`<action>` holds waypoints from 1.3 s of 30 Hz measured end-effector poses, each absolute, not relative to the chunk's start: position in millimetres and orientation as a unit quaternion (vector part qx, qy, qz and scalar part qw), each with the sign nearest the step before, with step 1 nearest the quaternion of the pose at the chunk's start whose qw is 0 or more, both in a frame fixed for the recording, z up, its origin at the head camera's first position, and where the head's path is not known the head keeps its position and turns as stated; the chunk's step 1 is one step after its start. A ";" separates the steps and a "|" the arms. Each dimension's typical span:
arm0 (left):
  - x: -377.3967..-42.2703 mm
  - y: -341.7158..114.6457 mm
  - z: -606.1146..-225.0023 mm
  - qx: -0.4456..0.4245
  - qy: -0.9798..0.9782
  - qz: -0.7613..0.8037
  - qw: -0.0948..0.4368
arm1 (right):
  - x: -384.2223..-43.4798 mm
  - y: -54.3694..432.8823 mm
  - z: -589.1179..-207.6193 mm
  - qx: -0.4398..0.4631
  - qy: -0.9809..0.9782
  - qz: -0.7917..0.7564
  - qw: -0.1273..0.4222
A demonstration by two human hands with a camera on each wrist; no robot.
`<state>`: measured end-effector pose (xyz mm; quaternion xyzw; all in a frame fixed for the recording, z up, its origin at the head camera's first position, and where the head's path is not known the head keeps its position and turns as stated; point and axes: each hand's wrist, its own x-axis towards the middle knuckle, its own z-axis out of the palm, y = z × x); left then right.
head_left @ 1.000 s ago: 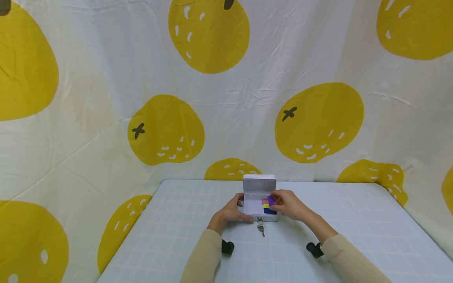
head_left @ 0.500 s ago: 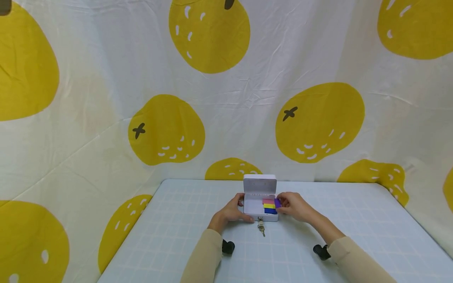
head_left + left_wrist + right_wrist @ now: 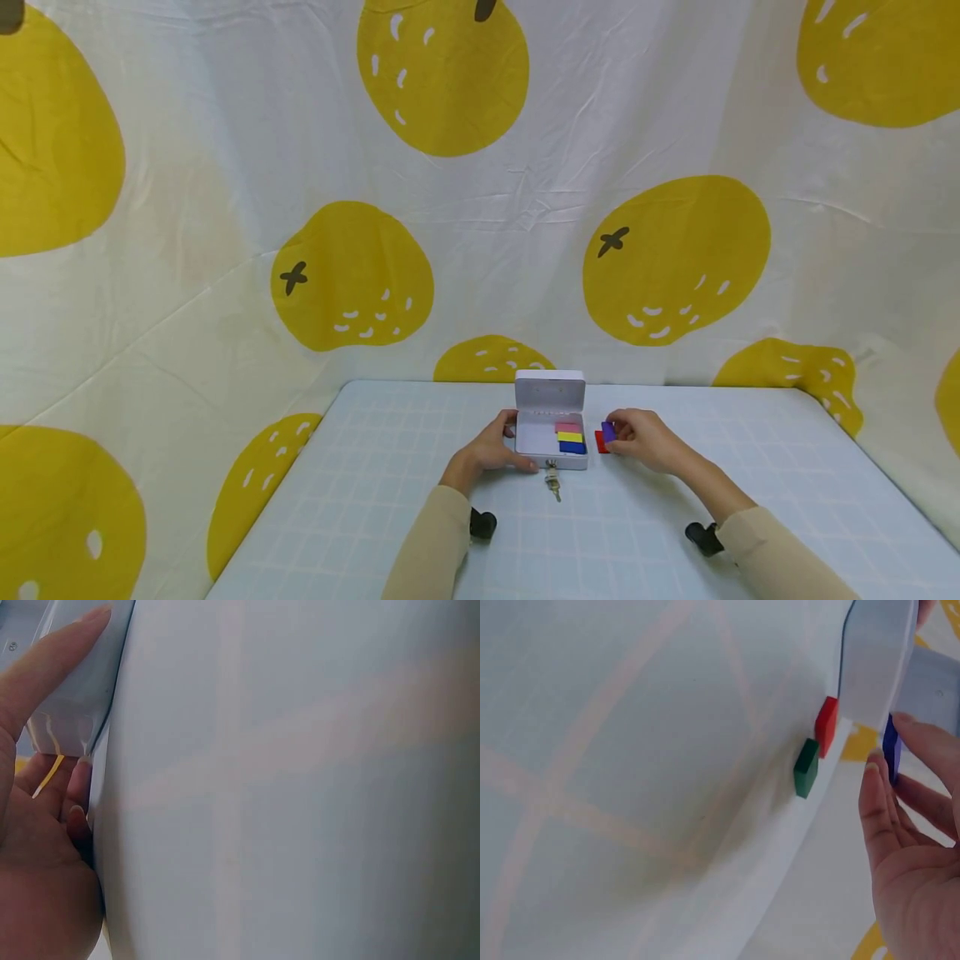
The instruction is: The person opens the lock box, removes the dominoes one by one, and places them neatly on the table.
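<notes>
we see the left hand grip the box; right of it, the right hand pinches the purple block, which a loosening pinch could drop.

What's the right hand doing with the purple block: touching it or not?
Touching: the right wrist view shows the right hand pinching the purple block, fingertips pressed against it.

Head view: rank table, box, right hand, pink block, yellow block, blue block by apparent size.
Largest to smallest:
1. Table
2. Box, lid included
3. Right hand
Unranked, all smaller: pink block, yellow block, blue block. They look too alike to order.
</notes>
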<state>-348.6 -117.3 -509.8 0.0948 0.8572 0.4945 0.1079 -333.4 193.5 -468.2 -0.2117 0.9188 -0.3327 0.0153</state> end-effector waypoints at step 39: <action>-353.9 -116.9 -512.2 0.093 0.867 0.478 0.110 | -347.5 244.7 -483.9 -0.195 0.934 -0.296 0.051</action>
